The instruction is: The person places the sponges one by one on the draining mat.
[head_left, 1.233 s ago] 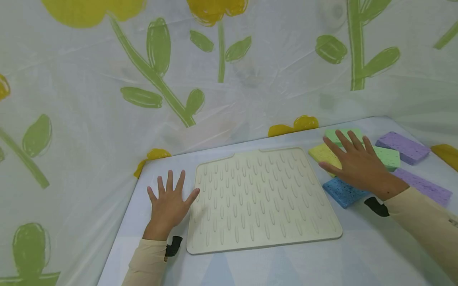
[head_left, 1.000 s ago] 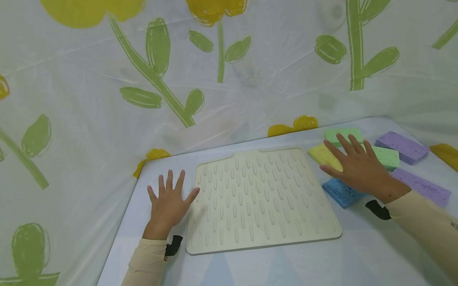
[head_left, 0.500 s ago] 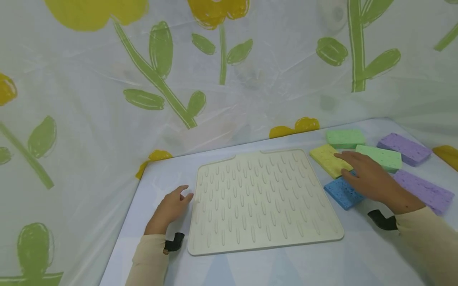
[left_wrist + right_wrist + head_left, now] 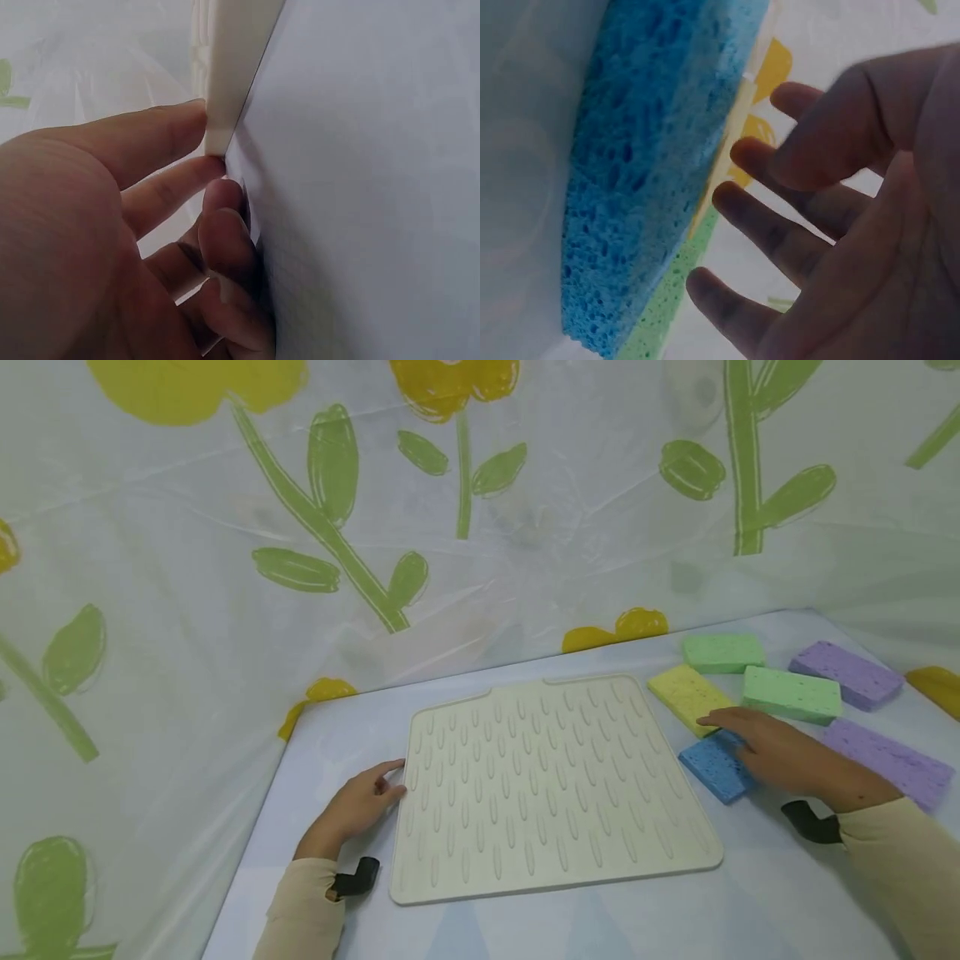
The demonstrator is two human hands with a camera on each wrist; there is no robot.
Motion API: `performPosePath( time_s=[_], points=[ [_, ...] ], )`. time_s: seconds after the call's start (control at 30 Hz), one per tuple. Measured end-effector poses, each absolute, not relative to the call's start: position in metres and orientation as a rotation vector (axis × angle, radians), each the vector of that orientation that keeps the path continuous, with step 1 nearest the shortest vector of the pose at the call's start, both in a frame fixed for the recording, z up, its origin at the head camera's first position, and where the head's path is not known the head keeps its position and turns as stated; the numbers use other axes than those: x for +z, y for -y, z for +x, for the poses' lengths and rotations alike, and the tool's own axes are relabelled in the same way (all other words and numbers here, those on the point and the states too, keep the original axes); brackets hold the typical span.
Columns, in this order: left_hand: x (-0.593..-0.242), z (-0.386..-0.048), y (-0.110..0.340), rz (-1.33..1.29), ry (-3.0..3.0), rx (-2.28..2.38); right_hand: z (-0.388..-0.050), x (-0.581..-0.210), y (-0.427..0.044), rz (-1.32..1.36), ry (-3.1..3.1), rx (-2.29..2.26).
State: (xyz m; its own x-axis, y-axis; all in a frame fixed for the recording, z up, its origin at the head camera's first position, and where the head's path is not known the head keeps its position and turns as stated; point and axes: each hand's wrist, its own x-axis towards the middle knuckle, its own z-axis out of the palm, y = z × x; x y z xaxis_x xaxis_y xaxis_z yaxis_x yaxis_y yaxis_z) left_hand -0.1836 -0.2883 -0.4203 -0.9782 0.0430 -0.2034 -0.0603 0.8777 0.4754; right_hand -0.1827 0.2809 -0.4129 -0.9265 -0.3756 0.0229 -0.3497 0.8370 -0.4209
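A cream mat point(image 4: 525, 785) with raised oval ridges lies flat on the table. My left hand point(image 4: 358, 802) is at its left edge, with the thumb and a finger touching the rim; in the left wrist view the other fingers point(image 4: 229, 244) bend loosely below the mat's edge point(image 4: 244, 60). My right hand point(image 4: 783, 756) hovers over a blue sponge point(image 4: 716, 768), partly hiding it. In the right wrist view its relaxed fingers point(image 4: 772, 232) stand apart from the blue sponge point(image 4: 649, 150). Just behind the blue one, a yellow sponge point(image 4: 688, 697) lies near the right fingertips.
Two green sponges, one at the back point(image 4: 723, 653) and one nearer point(image 4: 792, 695), lie to the right of the mat. Two purple sponges, a far one point(image 4: 847, 674) and a near one point(image 4: 892, 764), sit farther right. A flower-printed curtain point(image 4: 525, 568) hangs behind the table's back edge.
Both hands were spread flat. The left has turned and drawn its fingers in, moving onto the mat's left edge. The right has lowered and shifted toward me, over the blue sponge.
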Motion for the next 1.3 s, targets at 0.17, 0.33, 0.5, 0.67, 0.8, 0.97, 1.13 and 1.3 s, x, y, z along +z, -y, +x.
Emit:
performPosePath(
  time_s=[0.17, 0.33, 0.5, 0.67, 0.8, 0.97, 1.13, 1.3],
  points=[
    [-0.421, -0.183, 0.289, 0.002, -2.853, 0.727, -0.182, -0.415, -0.281, -0.647, -2.983, -0.571],
    [-0.419, -0.184, 0.286, -0.001, -2.859, 0.718, -0.181, -0.415, -0.283, -0.671, -2.991, -0.521],
    [-0.419, -0.183, 0.285, -0.029, -2.848, 0.697, -0.181, -0.416, -0.282, -0.652, -2.938, -0.519],
    [-0.42, -0.182, 0.286, -0.042, -2.851, 0.692, -0.181, -0.42, -0.283, -0.667, -2.876, -0.522],
    [-0.421, -0.182, 0.286, -0.034, -2.85, 0.702, -0.18, -0.423, -0.286, -0.649, -2.821, -0.541],
    [-0.42, -0.182, 0.285, -0.039, -2.852, 0.679, -0.176, -0.423, -0.285, -0.62, -2.798, -0.516],
    [-0.42, -0.182, 0.284, -0.04, -2.852, 0.673, -0.176, -0.424, -0.285, -0.614, -2.818, -0.503],
    [-0.421, -0.182, 0.284, -0.057, -2.854, 0.662, -0.177, -0.424, -0.282, -0.607, -2.844, -0.496]
  ],
)
